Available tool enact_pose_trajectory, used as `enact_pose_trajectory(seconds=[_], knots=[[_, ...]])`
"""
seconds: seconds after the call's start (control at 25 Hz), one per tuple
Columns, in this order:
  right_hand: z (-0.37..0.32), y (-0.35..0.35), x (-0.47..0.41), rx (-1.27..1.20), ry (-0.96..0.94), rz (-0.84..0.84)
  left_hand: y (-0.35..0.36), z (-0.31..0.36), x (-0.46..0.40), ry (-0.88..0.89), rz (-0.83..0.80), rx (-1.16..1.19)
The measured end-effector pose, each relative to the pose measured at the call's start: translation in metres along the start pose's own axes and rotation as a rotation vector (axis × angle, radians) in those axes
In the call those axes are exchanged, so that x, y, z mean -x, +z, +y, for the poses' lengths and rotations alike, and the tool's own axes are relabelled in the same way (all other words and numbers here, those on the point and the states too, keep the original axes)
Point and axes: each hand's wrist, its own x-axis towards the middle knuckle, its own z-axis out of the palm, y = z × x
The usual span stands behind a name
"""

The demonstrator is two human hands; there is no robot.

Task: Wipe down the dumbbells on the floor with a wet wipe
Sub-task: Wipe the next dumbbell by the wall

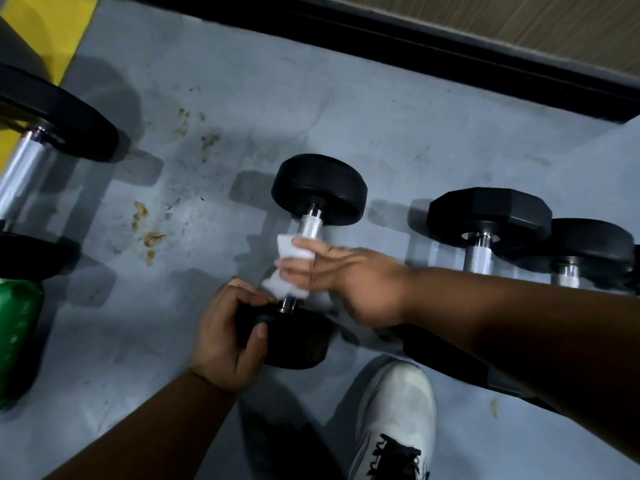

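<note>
Now: grey stained floor point(242, 98); L hand point(221, 337) grips dumbbell point(318, 192) end, R hand point(332, 275) clutches wipe point(289, 268) round handle.

The floor point(363, 109) is a grey, scuffed surface marked with brownish stains point(149, 233) towards the left. A black skirting strip point(450, 53) runs diagonally across the top, with a tan, wood-grained wall panel point(561, 26) above it. A yellow painted band point(45, 32) shows in the top left corner. The light is dim, casting soft shadows.
</note>
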Motion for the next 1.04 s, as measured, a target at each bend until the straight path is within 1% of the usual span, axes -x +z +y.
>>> enact_pose_trajectory(seconds=[0.08,0.12,0.16,0.24,0.28,0.32,0.36,0.44,0.52,0.56,0.64,0.68,0.72,0.76,0.84,0.88,0.92,1.04], knots=[[0.002,-0.006,-0.004,-0.046,0.120,0.077,0.000,-0.002,0.000,-0.020,0.012,0.001],[-0.002,-0.003,-0.003,-0.037,0.131,0.077,-0.001,-0.003,0.000,-0.025,0.013,0.004],[-0.006,0.005,-0.001,-0.010,0.093,0.052,-0.001,-0.003,0.000,-0.026,0.010,0.009],[-0.017,0.020,0.005,0.031,-0.053,-0.036,-0.003,-0.004,0.001,-0.009,0.003,0.017],[-0.015,0.021,0.006,0.061,-0.097,-0.057,-0.004,-0.004,0.000,0.002,0.000,0.021],[-0.008,0.015,0.003,0.079,-0.097,-0.050,-0.004,-0.004,0.000,0.005,-0.002,0.028],[0.001,0.008,-0.001,0.082,-0.061,-0.012,-0.003,-0.003,-0.001,0.001,0.000,0.039],[0.012,-0.006,-0.007,0.045,0.076,0.097,-0.002,-0.002,-0.002,-0.011,0.007,0.060],[0.007,-0.002,-0.006,0.027,0.137,0.117,-0.002,-0.003,-0.001,-0.013,0.010,0.069],[0.001,0.005,-0.003,0.032,0.102,0.079,-0.003,-0.004,0.000,-0.015,0.009,0.068],[-0.014,0.020,0.004,0.048,-0.042,-0.019,-0.005,-0.005,0.000,-0.020,0.007,0.065],[-0.013,0.020,0.005,0.076,-0.091,-0.040,-0.005,-0.005,-0.001,-0.018,0.004,0.072],[-0.007,0.013,0.003,0.108,-0.092,-0.036,-0.004,-0.006,-0.001,-0.017,0.003,0.084],[0.000,0.005,-0.001,0.130,-0.044,-0.015,-0.004,-0.005,-0.001,-0.019,0.008,0.090],[0.004,-0.010,-0.007,0.089,0.130,0.016,-0.005,-0.005,-0.001,-0.037,0.015,0.084],[0.001,-0.010,-0.006,0.072,0.164,0.022,-0.005,-0.004,-0.001,-0.040,0.015,0.084],[-0.005,-0.006,-0.003,0.056,0.142,0.012,-0.005,-0.004,0.000,-0.042,0.008,0.092],[-0.018,0.019,0.006,0.058,-0.094,-0.067,-0.006,-0.005,0.000,-0.045,-0.013,0.094]])
